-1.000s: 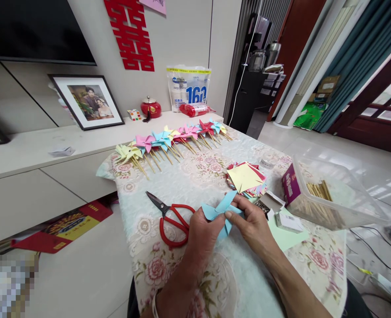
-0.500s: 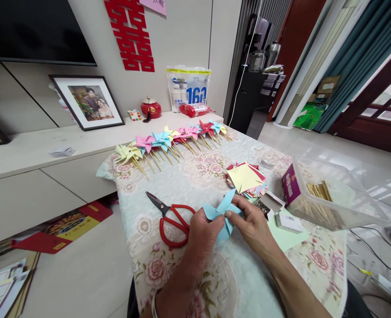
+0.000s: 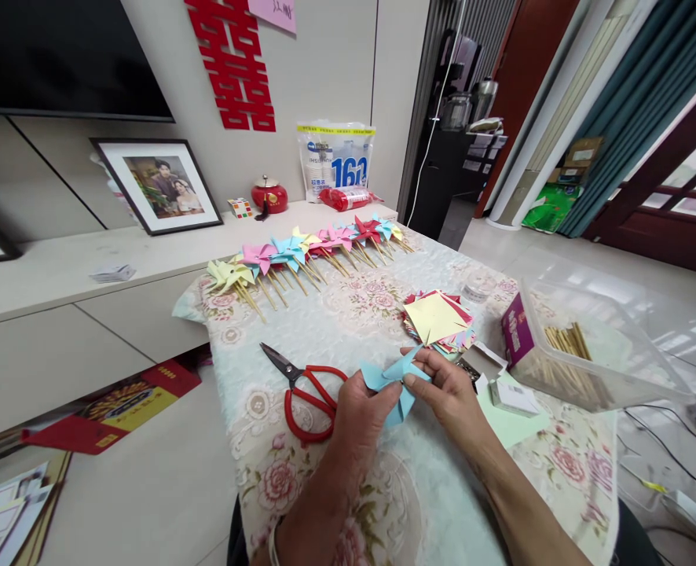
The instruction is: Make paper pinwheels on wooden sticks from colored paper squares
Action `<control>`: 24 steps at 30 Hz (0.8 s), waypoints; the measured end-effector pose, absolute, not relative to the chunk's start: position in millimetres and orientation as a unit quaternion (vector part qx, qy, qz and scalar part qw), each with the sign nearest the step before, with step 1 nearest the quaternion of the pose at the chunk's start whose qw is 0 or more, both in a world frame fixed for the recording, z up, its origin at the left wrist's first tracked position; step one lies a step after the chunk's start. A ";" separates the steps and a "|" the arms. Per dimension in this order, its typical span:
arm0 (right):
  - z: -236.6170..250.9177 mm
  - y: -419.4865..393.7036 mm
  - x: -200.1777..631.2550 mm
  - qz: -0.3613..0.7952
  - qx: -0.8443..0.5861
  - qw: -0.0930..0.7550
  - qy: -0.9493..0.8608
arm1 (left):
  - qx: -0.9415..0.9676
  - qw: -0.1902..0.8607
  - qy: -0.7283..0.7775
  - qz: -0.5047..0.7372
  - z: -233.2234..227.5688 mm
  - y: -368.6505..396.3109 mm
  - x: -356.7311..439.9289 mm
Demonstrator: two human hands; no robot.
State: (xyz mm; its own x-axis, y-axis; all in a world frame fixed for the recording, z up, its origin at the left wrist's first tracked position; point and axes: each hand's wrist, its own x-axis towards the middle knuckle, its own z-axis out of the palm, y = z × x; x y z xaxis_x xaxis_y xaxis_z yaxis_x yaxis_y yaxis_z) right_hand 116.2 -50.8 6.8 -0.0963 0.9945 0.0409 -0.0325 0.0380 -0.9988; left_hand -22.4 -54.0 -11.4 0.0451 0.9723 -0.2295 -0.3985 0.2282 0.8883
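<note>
Counter (image 3: 336, 330): covered with a floral cloth; everything below lies on it.
Clear tub (image 3: 595, 346): at the right edge, well apart from the hands, with wooden sticks inside.
Finished pinwheels (image 3: 306, 251): a row along the far edge, each on a stick, in yellow, pink, blue and red.
Paper stack (image 3: 437, 318): coloured squares, a yellow one on top, just beyond the right hand.
Scissors (image 3: 304, 389): red-handled, lying shut just beside the left hand.
Blue paper pinwheel (image 3: 396, 377): held above the near part of the counter, between both hands, corners folded toward its middle.
Left hand (image 3: 363, 409): fingers curled about the lower left of the blue paper pinwheel, thumb pressing on top.
Right hand (image 3: 451, 393): thumb and forefinger pinched on the folded centre.
Handling: likely very light, thin and easy to crease or tear; the folds would probably spring open if released, so a gentle pinch at the centre where the corners meet looks best.
</note>
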 end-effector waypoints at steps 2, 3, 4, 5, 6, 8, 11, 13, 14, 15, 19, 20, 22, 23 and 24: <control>7.4 -50.8 115.8 0.523 -0.456 0.496 -0.523 | 0.319 0.648 0.442 0.531 -10.4 -54.1 -22.3; 7.6 -50.8 115.6 0.523 -0.454 0.496 -0.523 | 0.315 0.651 0.439 0.534 -9.5 -54.1 -22.0; 7.6 -50.9 115.5 0.523 -0.451 0.498 -0.524 | 0.307 0.655 0.435 0.536 -8.2 -54.1 -21.7; 7.3 -50.9 115.5 0.523 -0.449 0.499 -0.525 | 0.297 0.659 0.431 0.540 -6.7 -54.1 -21.3; 6.8 -51.0 115.5 0.523 -0.445 0.501 -0.526 | 0.284 0.665 0.425 0.544 -4.9 -54.1 -21.0; 5.2 -51.0 115.8 0.523 -0.439 0.506 -0.527 | 0.263 0.674 0.416 0.552 -1.5 -54.1 -20.8; 3.1 -51.0 116.5 0.518 -0.434 0.508 -0.533 | 0.248 0.682 0.403 0.558 1.2 -54.4 -21.7; 3.2 -51.2 117.2 0.497 -0.445 0.511 -0.541 | 0.241 0.688 0.398 0.557 1.3 -54.6 -22.7; 3.8 -51.6 117.8 0.479 -0.456 0.515 -0.546 | 0.237 0.690 0.396 0.557 1.0 -54.6 -23.2; 4.9 -52.4 118.6 0.457 -0.468 0.519 -0.550 | 0.236 0.693 0.394 0.556 0.5 -54.5 -23.7; 14.9 -59.0 128.0 0.360 -0.512 0.524 -0.578 | 0.241 0.690 0.400 0.553 -3.4 -53.3 -24.6; 19.9 -61.0 133.3 0.336 -0.521 0.521 -0.587 | 0.241 0.688 0.404 0.553 -4.9 -52.8 -24.7; 34.7 -64.0 149.4 0.275 -0.546 0.514 -0.602 | 0.237 0.683 0.413 0.554 -8.1 -51.9 -24.7; 44.8 -64.3 160.8 0.242 -0.562 0.504 -0.609 | 0.234 0.681 0.417 0.554 -9.4 -51.6 -24.7; 56.7 -63.5 174.6 0.191 -0.582 0.502 -0.610 | 0.233 0.679 0.421 0.555 -10.5 -51.5 -24.5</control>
State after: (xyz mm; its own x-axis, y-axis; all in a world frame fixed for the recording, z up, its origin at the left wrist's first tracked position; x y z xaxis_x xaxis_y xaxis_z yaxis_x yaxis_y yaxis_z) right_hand 174.6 -63.5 56.7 0.1829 0.9026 0.3897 0.5181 0.2484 -0.8185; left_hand -24.5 -51.5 -10.5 0.0300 0.9493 -0.3130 -0.5575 0.2758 0.7830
